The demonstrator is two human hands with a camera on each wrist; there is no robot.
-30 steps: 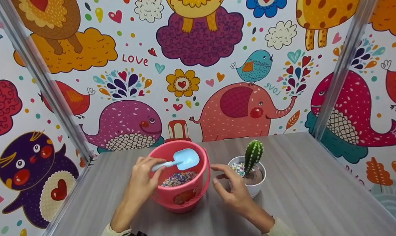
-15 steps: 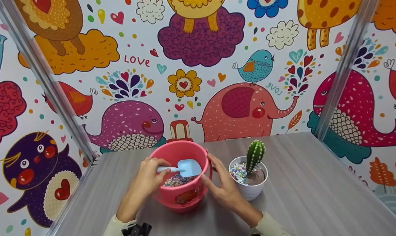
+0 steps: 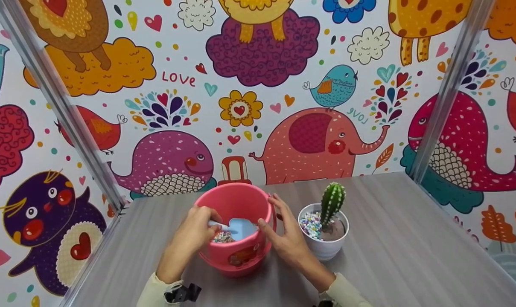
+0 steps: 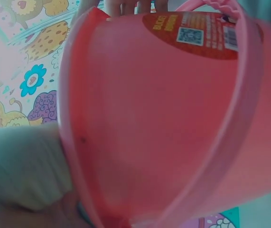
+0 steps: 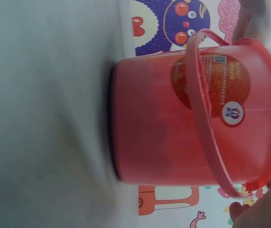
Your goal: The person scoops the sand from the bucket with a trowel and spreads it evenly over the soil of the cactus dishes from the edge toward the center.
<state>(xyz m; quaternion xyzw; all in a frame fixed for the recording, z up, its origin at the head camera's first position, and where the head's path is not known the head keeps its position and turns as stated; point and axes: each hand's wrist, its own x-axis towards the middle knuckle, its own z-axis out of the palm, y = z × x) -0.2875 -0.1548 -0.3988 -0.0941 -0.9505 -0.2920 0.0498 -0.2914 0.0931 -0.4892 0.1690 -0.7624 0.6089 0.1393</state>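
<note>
1. Since the earlier frames the blue scoop [image 3: 240,228] has gone from hovering level above the pink bucket [image 3: 236,256] to dipping down inside it, blade now low against the coloured beads [image 3: 220,237]; the right hand [image 3: 283,241] has left the cactus pot and come onto the bucket's right rim.

2. The scoop lies inside the bucket's mouth, handle pointing left, blade toward the right wall. The beads sit at the bucket's bottom, mostly hidden behind the near wall and under the blade.

3. The left hand [image 3: 193,238] grips the scoop's handle, its fingers [image 3: 206,215] curled round it over the left rim. The right hand's fingers [image 3: 279,207] wrap the rim and side; thumb tip just beside the blade but, as far as can be seen, apart from it.

4. To scoop well, I would judge: keep the bucket braced as it is, drive the blade under the beads rather than skimming them, then level it before lifting so nothing rolls off. The bucket looks light, so a firm hold on the rim should matter.

5. The wrist views show only the bucket's outer wall, its handle and label, with fingertips at the rim; the scoop is hidden there.

6. Just right of the bucket stands the white pot [image 3: 326,247] with its cactus [image 3: 332,200], some beads already on the soil, all on the grey desk [image 3: 411,256].
</note>
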